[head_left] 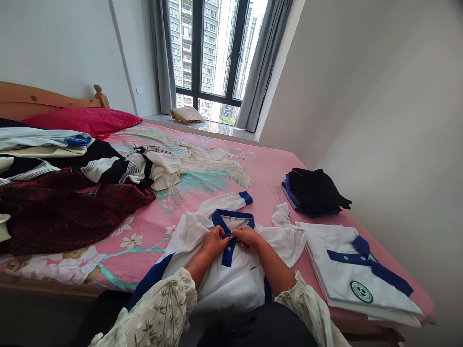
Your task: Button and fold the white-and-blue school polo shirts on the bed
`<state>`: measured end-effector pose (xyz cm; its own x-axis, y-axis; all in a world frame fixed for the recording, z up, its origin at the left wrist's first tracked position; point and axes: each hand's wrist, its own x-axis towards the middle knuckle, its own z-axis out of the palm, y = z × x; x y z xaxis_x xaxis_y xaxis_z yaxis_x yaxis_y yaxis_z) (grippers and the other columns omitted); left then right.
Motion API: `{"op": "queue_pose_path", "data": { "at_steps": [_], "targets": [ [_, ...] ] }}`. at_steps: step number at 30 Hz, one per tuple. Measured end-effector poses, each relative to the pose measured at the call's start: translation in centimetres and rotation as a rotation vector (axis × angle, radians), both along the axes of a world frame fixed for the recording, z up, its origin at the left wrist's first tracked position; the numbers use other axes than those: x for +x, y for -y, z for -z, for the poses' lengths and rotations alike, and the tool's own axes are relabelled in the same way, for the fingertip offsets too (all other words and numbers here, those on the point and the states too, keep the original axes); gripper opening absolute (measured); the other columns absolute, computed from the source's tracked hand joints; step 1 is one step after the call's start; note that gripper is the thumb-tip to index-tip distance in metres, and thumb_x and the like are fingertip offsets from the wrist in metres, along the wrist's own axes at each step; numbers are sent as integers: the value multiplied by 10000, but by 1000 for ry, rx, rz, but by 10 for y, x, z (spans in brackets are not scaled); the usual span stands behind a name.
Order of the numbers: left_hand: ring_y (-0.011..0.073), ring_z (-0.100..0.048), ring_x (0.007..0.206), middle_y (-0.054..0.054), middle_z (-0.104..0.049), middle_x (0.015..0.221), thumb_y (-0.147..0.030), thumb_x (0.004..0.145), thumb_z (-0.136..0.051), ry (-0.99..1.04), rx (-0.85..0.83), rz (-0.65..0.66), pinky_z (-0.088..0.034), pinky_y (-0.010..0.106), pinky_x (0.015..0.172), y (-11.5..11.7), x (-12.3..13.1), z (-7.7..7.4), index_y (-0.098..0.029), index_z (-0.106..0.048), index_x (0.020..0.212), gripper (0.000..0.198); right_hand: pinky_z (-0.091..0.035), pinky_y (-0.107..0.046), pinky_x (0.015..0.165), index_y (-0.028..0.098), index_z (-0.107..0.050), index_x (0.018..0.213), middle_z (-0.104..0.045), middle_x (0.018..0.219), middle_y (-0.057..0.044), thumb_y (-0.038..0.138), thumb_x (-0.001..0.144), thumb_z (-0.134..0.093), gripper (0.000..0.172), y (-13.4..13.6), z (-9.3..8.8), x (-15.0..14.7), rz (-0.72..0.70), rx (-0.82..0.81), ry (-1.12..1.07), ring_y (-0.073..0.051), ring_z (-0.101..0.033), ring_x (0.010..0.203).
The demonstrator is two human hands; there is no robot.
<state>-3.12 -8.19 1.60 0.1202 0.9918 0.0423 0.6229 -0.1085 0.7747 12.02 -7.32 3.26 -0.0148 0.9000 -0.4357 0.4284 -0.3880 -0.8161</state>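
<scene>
A white polo shirt [235, 284] with a blue collar and blue placket lies face up at the bed's near edge, its sleeves spread to both sides. My left hand [216, 241] pinches the left edge of the placket just under the collar. Opposite it, my right hand [246, 236] has its fingers closed on the placket's right edge, close to a small button. The fingertips of both hands nearly meet there. Lower on the placket another button shows.
Folded white shirts [340, 289] with a green badge lie at the right. Behind them is a stack of dark folded clothes [314, 190]. Loose clothes, including a red plaid garment [72, 212], cover the bed's left side, near a red pillow [87, 120].
</scene>
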Motion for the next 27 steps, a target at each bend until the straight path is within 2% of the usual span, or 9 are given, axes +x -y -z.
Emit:
{"op": "queue_pose_path", "data": {
  "at_steps": [5, 10, 13, 18, 23, 25, 27],
  "targets": [
    [104, -459, 577, -66, -484, 582, -210, 653, -666, -21, -46, -18, -311, 224, 557, -4, 0, -1, -208, -429, 639, 237, -234, -168, 298, 193, -423, 553, -384, 369, 79, 253, 722, -580, 238, -2, 8, 7, -65, -35, -61, -64, -368, 289],
    [115, -462, 570, -51, -495, 569, -255, 657, -677, -36, -63, -75, -299, 239, 547, -9, 4, 0, -205, -433, 597, 257, -280, -166, 331, 180, -494, 670, -441, 426, 76, 334, 755, -546, 183, 4, 19, 5, -37, 94, -59, -70, -416, 321],
    [123, -481, 579, -35, -509, 573, -322, 725, -637, -23, -41, -110, -310, 249, 566, -10, 6, -1, -203, -443, 586, 266, -332, -181, 373, 177, -539, 798, -466, 460, 76, 339, 792, -478, 173, 11, 23, 1, 4, 208, -27, -87, -449, 354],
    [120, -528, 599, -24, -541, 596, -370, 819, -540, 35, 24, -120, -357, 243, 595, -4, 4, -3, -197, -467, 614, 278, -421, -213, 526, 189, -595, 899, -580, 594, 36, 260, 754, -504, 186, 20, 28, -2, 60, 406, 76, -120, -540, 517],
    [114, -528, 490, -38, -543, 574, -354, 921, -323, 88, 105, -84, -410, 233, 526, 11, -8, -6, -199, -504, 778, 278, -454, -262, 684, 173, -578, 1007, -643, 812, -39, 256, 855, -352, 284, 34, 26, 0, 158, 597, 154, -163, -590, 733],
    [134, -585, 601, 0, -600, 680, -322, 931, -281, 73, 172, -52, -461, 250, 603, 14, -14, -10, -196, -525, 853, 286, -449, -284, 756, 170, -585, 980, -643, 873, -64, 257, 879, -329, 288, 39, 26, 0, 175, 752, 214, -176, -586, 806],
    [156, -615, 829, 47, -649, 870, -288, 923, -317, 30, 249, 46, -474, 276, 781, 10, -21, -18, -198, -563, 910, 262, -427, -307, 836, 176, -602, 928, -643, 902, -75, 244, 894, -338, 275, 42, 26, 0, 141, 976, 318, -185, -574, 877]
  ]
}}
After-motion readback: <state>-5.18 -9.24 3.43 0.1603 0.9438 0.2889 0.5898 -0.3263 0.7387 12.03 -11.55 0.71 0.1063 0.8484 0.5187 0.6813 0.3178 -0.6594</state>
